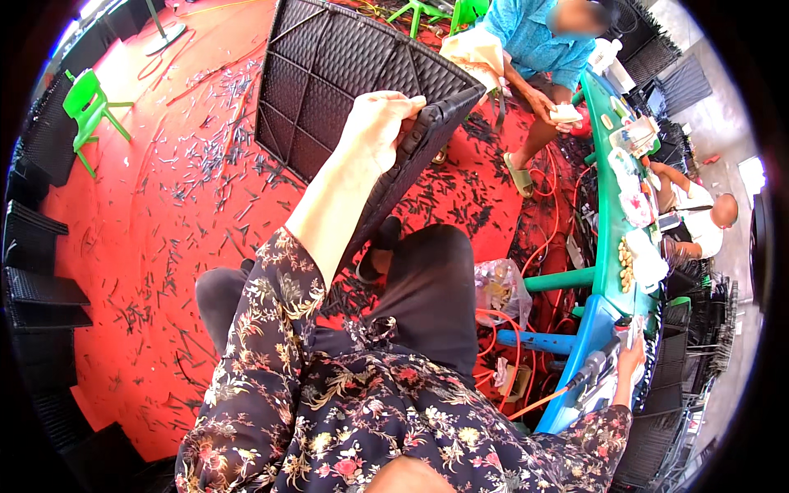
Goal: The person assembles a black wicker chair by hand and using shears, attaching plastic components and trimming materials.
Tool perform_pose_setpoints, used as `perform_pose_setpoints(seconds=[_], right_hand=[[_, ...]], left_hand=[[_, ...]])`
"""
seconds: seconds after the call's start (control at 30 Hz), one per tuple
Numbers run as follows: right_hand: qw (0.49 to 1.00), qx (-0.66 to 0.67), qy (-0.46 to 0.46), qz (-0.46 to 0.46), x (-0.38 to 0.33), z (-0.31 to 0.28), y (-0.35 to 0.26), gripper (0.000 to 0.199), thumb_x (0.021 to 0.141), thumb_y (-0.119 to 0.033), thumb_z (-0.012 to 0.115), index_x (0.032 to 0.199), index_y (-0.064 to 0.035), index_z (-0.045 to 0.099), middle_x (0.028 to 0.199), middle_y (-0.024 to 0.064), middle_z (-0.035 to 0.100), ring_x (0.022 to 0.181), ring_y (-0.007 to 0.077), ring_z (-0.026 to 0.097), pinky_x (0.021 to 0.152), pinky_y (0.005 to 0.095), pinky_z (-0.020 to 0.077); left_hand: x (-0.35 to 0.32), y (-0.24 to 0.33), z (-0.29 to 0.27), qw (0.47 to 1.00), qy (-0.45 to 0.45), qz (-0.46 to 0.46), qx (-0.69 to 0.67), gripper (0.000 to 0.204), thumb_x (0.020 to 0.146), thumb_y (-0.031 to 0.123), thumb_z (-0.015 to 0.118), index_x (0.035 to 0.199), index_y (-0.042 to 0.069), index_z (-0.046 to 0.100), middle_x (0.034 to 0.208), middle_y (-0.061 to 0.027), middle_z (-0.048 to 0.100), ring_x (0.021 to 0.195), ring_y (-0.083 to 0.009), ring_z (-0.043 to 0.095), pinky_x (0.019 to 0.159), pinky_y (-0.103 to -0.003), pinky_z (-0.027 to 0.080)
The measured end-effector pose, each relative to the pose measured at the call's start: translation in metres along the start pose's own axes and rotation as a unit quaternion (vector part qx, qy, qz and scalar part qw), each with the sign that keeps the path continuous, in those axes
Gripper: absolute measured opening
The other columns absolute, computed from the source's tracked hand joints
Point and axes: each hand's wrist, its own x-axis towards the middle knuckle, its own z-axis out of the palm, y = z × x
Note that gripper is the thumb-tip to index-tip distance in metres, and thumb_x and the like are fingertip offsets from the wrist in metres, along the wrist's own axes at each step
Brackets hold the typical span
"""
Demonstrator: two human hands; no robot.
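My left hand [380, 127] is closed round the upper edge of a black woven wicker piece [329, 74]. It has a ribbed frame and stands tilted before my knees, its lower part running down beside my left forearm. My right arm reaches out to the right over the blue table [593, 316]. There my right hand [631, 357] is near a grey and black tool [585, 371] with an orange hose attached. Something small, red and dark, lies by its fingertips. The fingers are too small and partly hidden to tell their grip.
Black strip scraps litter the red floor [107, 255]. Across from me a person in a blue shirt [526, 33] holds a pale object. Another person [699, 214] is beyond the green table [608, 271]. Stacked black wicker pieces [41, 300] line the left, near a green chair [86, 107].
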Motion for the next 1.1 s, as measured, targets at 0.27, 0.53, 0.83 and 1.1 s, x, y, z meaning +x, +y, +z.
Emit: perform_pose_setpoints(seconds=[0.27, 0.53, 0.83, 1.1], right_hand=[[0.964, -0.143, -0.167, 0.153, -0.028, -0.032, -0.011, 0.028, 0.067, -0.011, 0.058, 0.093, -0.0008, 0.056, 0.098, 0.0215, 0.058, 0.094, 0.0370, 0.055, 0.085, 0.0432, 0.0409], [0.979, 0.178, -0.098, -0.023, 0.045, -0.048, -0.106, 0.037, 0.075, -0.013, 0.061, 0.108, 0.0022, 0.053, 0.099, 0.0146, 0.057, 0.090, 0.0241, 0.056, 0.079, 0.0338, 0.0442], [0.697, 0.546, -0.102, -0.453, 0.002, -0.161, -0.510, 0.026, 0.078, -0.010, 0.060, 0.100, 0.0034, 0.056, 0.100, 0.0140, 0.059, 0.095, 0.0219, 0.056, 0.087, 0.0317, 0.0416], [0.705, 0.521, -0.140, -0.461, -0.009, -0.159, -0.547, 0.029, 0.080, -0.012, 0.058, 0.103, 0.0038, 0.053, 0.096, 0.0144, 0.058, 0.092, 0.0230, 0.057, 0.082, 0.0312, 0.0444]], left_hand=[[-0.010, -0.012, -0.008, 0.999, -0.030, 0.029, -0.029, 0.009, 0.082, 0.002, 0.055, 0.073, 0.001, 0.059, 0.066, -0.0035, 0.059, 0.056, -0.0113, 0.056, 0.054, -0.023, 0.047], [-0.017, -0.025, -0.011, 0.993, -0.064, 0.041, -0.095, 0.007, 0.081, 0.003, 0.056, 0.076, 0.000, 0.059, 0.069, -0.0050, 0.060, 0.058, -0.0109, 0.056, 0.056, -0.023, 0.049], [-0.043, -0.023, -0.007, 0.995, -0.057, 0.041, -0.066, 0.009, 0.082, 0.005, 0.057, 0.073, 0.002, 0.057, 0.066, -0.0017, 0.057, 0.056, -0.0084, 0.054, 0.052, -0.020, 0.044], [-0.059, -0.031, -0.001, 0.992, -0.069, 0.046, -0.093, 0.010, 0.082, 0.006, 0.059, 0.072, 0.002, 0.057, 0.066, -0.0002, 0.055, 0.059, -0.0055, 0.050, 0.055, -0.019, 0.040]])
